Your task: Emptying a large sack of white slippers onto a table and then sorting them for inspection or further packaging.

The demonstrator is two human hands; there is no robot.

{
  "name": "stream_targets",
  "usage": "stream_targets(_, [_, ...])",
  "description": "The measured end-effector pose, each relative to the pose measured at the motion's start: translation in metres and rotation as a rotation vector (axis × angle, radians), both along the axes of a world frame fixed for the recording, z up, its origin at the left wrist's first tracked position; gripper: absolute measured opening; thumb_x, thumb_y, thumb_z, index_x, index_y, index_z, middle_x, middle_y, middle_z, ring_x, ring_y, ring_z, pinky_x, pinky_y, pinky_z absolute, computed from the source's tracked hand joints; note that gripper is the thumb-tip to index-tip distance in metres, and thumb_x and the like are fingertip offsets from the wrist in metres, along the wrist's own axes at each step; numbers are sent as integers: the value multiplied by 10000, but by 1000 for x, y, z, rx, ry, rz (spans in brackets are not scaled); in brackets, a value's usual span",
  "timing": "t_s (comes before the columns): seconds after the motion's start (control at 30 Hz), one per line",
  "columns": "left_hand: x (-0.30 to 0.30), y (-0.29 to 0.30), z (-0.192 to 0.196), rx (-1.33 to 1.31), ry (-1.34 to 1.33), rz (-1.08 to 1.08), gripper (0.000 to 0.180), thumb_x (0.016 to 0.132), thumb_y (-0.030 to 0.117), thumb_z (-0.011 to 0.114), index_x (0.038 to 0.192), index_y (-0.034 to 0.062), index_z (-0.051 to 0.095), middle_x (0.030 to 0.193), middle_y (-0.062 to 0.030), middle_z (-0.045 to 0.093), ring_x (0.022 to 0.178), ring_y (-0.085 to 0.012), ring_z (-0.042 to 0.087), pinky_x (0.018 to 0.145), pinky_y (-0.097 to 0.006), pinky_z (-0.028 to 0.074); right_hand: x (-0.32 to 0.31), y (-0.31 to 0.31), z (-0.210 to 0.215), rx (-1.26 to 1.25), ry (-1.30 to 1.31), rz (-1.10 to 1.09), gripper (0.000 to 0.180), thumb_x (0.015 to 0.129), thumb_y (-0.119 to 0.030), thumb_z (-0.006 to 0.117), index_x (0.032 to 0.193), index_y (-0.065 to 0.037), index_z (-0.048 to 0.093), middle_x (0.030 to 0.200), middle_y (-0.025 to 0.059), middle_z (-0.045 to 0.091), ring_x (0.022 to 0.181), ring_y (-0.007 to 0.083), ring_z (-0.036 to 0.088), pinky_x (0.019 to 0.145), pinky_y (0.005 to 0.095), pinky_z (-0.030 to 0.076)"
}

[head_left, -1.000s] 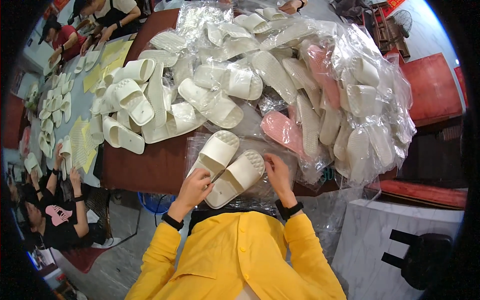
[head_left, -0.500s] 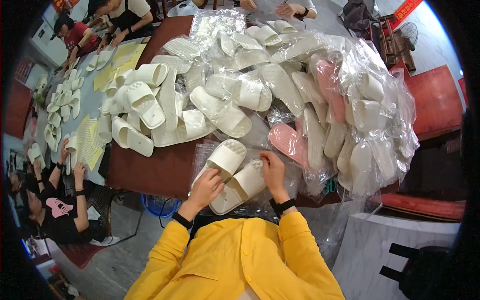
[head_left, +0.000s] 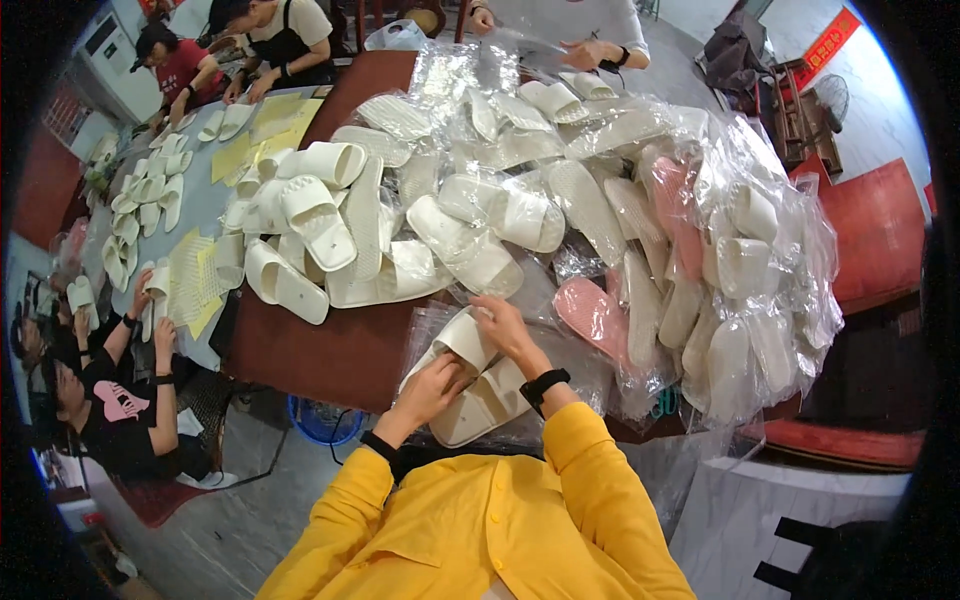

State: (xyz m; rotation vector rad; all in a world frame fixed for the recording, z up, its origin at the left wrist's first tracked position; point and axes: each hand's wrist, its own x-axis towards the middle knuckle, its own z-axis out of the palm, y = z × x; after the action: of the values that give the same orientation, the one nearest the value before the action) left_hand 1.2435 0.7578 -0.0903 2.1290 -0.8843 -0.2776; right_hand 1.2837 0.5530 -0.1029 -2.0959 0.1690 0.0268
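While the left hand (head_left: 430, 392) rests bent fingers at the near pair's left slipper (head_left: 465, 342), seemingly steadying it, the right hand (head_left: 503, 326) curls over its toe, both grips unclear.

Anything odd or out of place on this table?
Two pink textured slippers, right of the right hand, stand out among heaped cream slippers in clear plastic; possibly a stray colour. No obvious spill or damage.

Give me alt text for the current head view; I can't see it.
The person's left hand and right hand are on the left slipper of a white pair at a brown table's near edge. Beyond lies a heap of slippers, mostly white, many in clear bags; other people are at the left and far side.
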Motion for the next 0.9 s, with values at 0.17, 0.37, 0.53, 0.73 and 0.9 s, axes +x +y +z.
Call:
stream_targets(0.17, [1,7,-4,-118,-53,-25,254,802,82,626,1047,22,600,1159,-128,572,988,-334,592,808,-404,500,-20,-3,32,164,41,-120,239,861,-27,561,1077,-34,664,1047,111,675,921,193,631,802,288,486])
stream_targets(0.37, [-1,-11,34,-213,26,245,237,839,77,591,1072,44,625,1053,-142,631,990,-325,608,849,-398,493,-62,-12,48,258,-50,-160,205,878,5,563,1051,-32,667,929,30,667,711,74,547,635,221,442])
stream_targets(0.53, [23,-58,19,-402,227,158,236,854,115,591,1068,30,643,1034,-139,655,884,-316,644,799,-369,503,-81,5,41,303,-152,-155,193,890,3,558,1043,-42,668,959,30,662,724,85,563,640,221,451])
stream_targets(0.73, [26,-68,1,-412,355,148,203,855,92,609,1040,20,653,910,-128,681,820,-220,649,735,-312,499,-96,6,32,368,-181,-313,164,887,-32,599,1043,-17,649,1108,64,592,909,119,562,736,232,456])
stream_targets(0.9, [26,-65,6,-522,496,225,156,864,97,626,977,2,673,897,-86,675,784,-156,630,733,-280,503,-95,5,55,293,-337,-251,268,858,-4,629,1121,-24,584,1180,91,548,944,150,571,774,252,469])
